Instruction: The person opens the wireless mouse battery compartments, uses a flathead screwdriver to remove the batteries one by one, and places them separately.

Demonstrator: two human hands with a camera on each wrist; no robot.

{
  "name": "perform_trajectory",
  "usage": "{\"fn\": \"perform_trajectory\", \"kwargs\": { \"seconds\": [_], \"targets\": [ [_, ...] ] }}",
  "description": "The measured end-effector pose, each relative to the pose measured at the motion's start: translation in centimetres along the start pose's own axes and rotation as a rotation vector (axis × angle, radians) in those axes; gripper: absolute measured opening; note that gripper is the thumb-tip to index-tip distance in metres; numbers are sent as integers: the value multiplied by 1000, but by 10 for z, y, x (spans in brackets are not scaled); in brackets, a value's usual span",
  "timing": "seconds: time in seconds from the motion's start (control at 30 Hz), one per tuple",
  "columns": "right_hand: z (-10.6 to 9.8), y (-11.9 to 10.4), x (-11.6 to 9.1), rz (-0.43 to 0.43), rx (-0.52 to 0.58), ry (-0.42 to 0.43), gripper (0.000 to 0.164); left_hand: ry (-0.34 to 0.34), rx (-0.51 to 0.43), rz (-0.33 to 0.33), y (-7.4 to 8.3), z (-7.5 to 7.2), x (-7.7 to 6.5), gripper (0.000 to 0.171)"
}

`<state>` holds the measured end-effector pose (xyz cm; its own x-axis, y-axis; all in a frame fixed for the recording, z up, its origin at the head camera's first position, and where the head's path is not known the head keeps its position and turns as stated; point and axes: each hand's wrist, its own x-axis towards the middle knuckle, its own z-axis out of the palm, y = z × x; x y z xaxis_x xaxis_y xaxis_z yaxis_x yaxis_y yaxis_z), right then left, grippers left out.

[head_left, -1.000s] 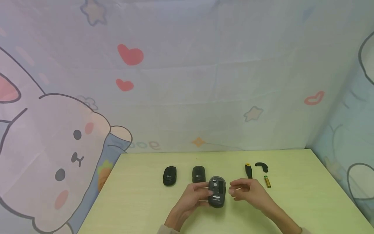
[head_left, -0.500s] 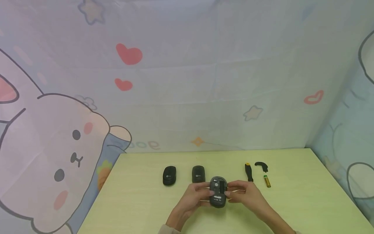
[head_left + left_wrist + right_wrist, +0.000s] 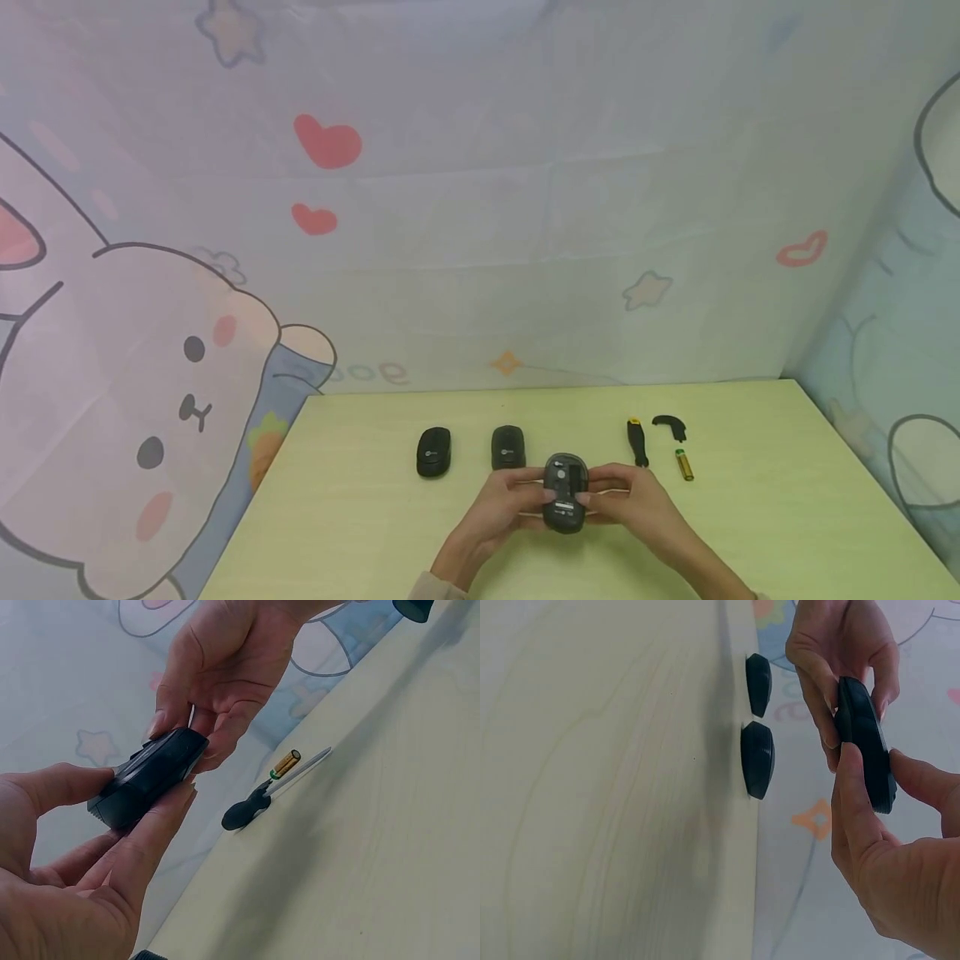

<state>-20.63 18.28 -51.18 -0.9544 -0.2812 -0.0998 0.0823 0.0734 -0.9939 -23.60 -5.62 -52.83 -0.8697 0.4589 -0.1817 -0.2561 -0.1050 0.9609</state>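
Both hands hold a black computer mouse point(image 3: 564, 518) above the table, its underside facing the head camera. A dark battery slot shows on that underside, beside a white label. My left hand point(image 3: 501, 507) grips the mouse's left side, thumb on the underside and fingers behind. On the opposite side, my right hand point(image 3: 633, 502) pinches it, thumb tip at the lower end of the slot. The left wrist view shows the mouse point(image 3: 150, 780) edge-on between the fingers of both hands. In the right wrist view the mouse point(image 3: 864, 742) also appears from its side.
Two more black mice, one at left point(image 3: 433, 452) and one nearer the hands point(image 3: 508, 447), lie on the pale table point(image 3: 345, 517). To the right lie a screwdriver point(image 3: 637, 440), a curved black cover piece point(image 3: 672, 425) and a battery point(image 3: 684, 464). A printed cloth point(image 3: 465, 208) hangs behind.
My right hand, apart from the mouse a second ago, has moved left and taken hold of its right side. The mouse and left hand have shifted slightly right in view.
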Motion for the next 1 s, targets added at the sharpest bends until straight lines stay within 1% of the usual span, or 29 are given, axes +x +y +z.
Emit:
{"fn": "perform_trajectory", "kwargs": {
  "seconds": [0.13,0.33,0.57,0.7,0.83,1.0],
  "targets": [
    [-2,-2,1,13,13,19,57,-1,14,-8,1,1,2,53],
    [-5,-3,2,19,-5,45,57,-22,39,5,6,4,8,53],
    [-12,-5,4,1,10,44,57,-36,87,21,13,6,15,49],
    [-17,-5,6,-5,6,48,57,-42,104,13,17,7,20,48],
    [-22,-4,10,-8,-3,56,56,-32,135,0,21,8,26,47],
    [-28,0,20,20,2,82,56,-1,179,-18,26,10,34,47]
  ]
}}
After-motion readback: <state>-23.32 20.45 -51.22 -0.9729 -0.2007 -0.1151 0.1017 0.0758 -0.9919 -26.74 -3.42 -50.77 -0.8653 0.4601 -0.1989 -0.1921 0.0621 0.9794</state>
